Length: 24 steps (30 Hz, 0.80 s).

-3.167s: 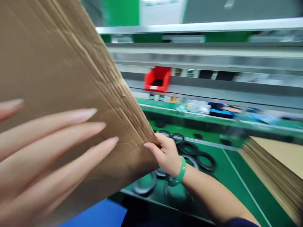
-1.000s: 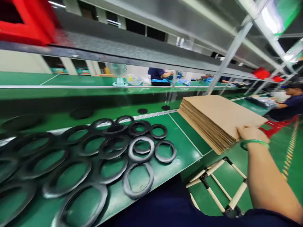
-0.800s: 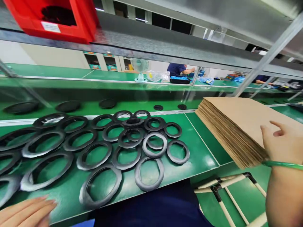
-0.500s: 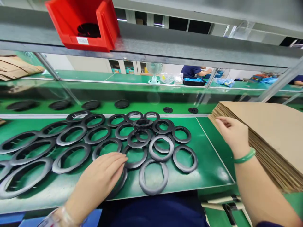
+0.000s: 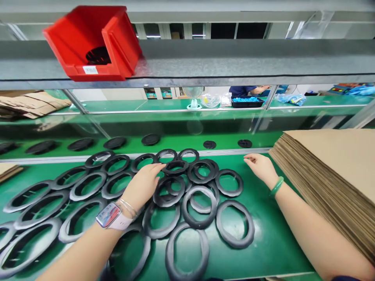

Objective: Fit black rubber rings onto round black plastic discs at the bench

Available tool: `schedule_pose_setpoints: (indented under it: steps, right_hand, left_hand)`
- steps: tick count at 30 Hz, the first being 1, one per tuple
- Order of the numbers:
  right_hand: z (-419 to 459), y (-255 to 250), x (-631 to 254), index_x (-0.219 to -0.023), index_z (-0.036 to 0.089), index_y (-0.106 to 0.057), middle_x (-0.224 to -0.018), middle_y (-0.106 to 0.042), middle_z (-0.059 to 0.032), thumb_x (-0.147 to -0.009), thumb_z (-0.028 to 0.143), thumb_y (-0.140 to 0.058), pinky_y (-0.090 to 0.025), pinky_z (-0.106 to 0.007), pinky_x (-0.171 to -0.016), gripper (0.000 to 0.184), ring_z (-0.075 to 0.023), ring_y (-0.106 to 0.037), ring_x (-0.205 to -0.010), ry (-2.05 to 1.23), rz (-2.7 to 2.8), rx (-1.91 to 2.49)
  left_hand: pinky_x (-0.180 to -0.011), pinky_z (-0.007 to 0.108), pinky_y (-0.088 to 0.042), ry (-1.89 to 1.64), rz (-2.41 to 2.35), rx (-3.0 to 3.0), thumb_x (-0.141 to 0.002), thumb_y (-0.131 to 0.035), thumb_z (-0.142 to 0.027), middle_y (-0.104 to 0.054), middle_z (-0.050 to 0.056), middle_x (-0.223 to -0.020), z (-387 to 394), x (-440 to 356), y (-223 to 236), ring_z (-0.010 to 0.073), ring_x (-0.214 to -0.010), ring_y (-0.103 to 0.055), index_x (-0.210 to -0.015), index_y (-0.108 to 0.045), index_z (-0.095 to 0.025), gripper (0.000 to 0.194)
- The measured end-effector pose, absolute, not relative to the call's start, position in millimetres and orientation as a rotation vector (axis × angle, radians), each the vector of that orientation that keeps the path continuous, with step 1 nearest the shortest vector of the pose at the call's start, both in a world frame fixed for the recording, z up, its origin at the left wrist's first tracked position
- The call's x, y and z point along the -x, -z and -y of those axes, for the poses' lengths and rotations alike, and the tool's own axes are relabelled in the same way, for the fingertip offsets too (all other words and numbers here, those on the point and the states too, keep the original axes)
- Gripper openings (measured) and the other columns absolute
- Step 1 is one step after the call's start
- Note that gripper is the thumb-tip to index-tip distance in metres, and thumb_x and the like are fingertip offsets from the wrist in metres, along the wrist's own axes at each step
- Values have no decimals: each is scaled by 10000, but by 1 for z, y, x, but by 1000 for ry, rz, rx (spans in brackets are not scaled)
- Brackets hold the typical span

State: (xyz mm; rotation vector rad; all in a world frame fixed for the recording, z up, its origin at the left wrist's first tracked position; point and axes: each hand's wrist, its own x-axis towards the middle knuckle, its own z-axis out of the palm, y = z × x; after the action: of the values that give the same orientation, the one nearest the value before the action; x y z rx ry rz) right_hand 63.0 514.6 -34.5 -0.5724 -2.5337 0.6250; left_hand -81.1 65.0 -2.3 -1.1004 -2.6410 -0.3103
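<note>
My left hand (image 5: 142,183) reaches over the black rings with its fingers stretched out. Its fingertips are at the left edge of a small black ring (image 5: 184,168); whether they touch it I cannot tell. Farther right, my right hand (image 5: 262,167) hovers above the green tabletop (image 5: 269,218), fingers loosely extended and nothing visible in them. Close to it lies a black ring (image 5: 240,183). Several more rings spread across the table, some overlapping, such as the grey-sheened ring (image 5: 187,222) in the middle and the ring (image 5: 249,230) to its right.
A stack of brown cardboard sheets (image 5: 328,156) stands at the right. Black discs (image 5: 150,139) sit in a row on the green ledge behind the rings. Overhead, a red bin (image 5: 117,58) with black parts rests on a metal shelf (image 5: 219,58). A person (image 5: 241,90) is at the far bench.
My left hand has moved forward and right, to the small ring at the back. My right hand has moved left, away from the cardboard stack. The view has shifted.
</note>
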Motion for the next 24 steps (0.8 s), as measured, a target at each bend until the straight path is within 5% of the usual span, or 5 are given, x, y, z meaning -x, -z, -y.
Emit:
schedule_pose_setpoints:
  steps: [8,13,18,21,24]
  right_hand:
    - [-526,52,1,-965,178,-770,-950,-719,-37,-923,209,-618,-449,-276,-781,160,-177,-635,-855,-535,2628,429]
    - [-502,44,97,-1068,200,-769,-1061,-693,-51,-938,226,-654,-449,-247,-862,175,-160,-621,-915,-521,2746,266]
    - [-469,46,175,-1086,181,-779,-1085,-699,-79,-880,242,-730,-445,-253,-877,220,-186,-621,-986,-482,2877,162]
    - [-465,54,192,-876,111,-804,-970,-705,-133,-855,211,-714,-456,-312,-790,136,-238,-638,-900,-412,2919,134]
    - [-475,58,202,-781,162,-801,-913,-702,-93,-824,231,-732,-444,-326,-742,107,-232,-629,-838,-364,2906,123]
  left_hand:
    - [-1069,505,-454,622,2818,995,-920,-455,-435,-695,104,-1190,-70,106,-1,312,-1116,-639,-1120,-680,-174,399]
    - [-956,410,-561,1900,2714,291,-847,-580,-665,-673,104,-1233,-58,65,-15,270,-1003,-701,-1148,-530,-212,546]
    - [-875,321,-594,2598,2367,-25,-780,-767,-516,-689,125,-1162,-57,-4,-1,238,-1123,-647,-1134,-466,-181,573]
    - [-842,297,-587,2758,2229,-60,-750,-820,-369,-683,113,-1150,-56,-30,14,166,-965,-657,-1098,-451,-173,544]
    - [-752,286,-584,2846,2029,11,-675,-854,-266,-684,76,-1021,-50,-42,23,118,-784,-621,-1013,-459,-163,529]
